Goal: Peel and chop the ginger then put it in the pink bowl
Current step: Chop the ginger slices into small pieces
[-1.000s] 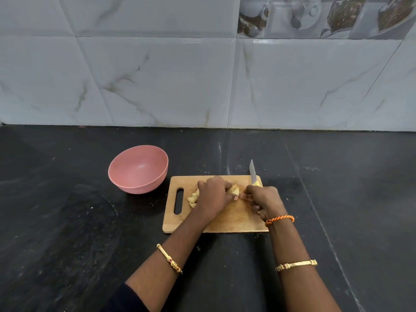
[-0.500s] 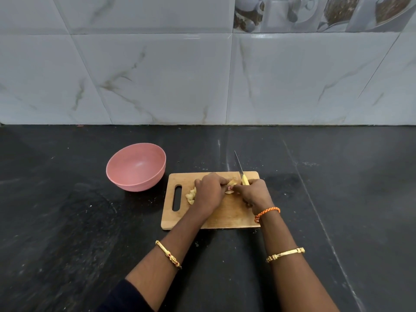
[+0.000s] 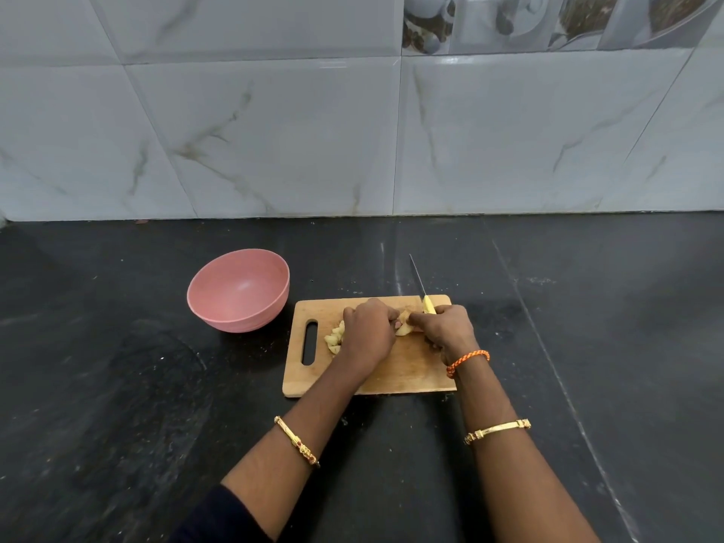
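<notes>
A wooden cutting board (image 3: pixel 407 370) lies on the black counter. My left hand (image 3: pixel 368 331) presses down on a peeled piece of ginger (image 3: pixel 403 328) at the board's middle. Several pale chopped ginger pieces (image 3: pixel 335 339) lie just left of that hand, near the board's handle slot. My right hand (image 3: pixel 444 327) grips a knife (image 3: pixel 421 288) by its yellow handle, blade pointing away toward the wall, right beside the ginger. The pink bowl (image 3: pixel 239 291) stands empty on the counter left of the board.
The black stone counter (image 3: pixel 117 386) stretches wide on both sides. A white tiled wall (image 3: pixel 352 131) rises behind it. Gold bangles circle both wrists, and an orange thread band sits on the right one.
The knife blade has tilted from upright to leaning left and away. Both hands stayed together on the ginger at the board's middle; the camera shifted slightly.
</notes>
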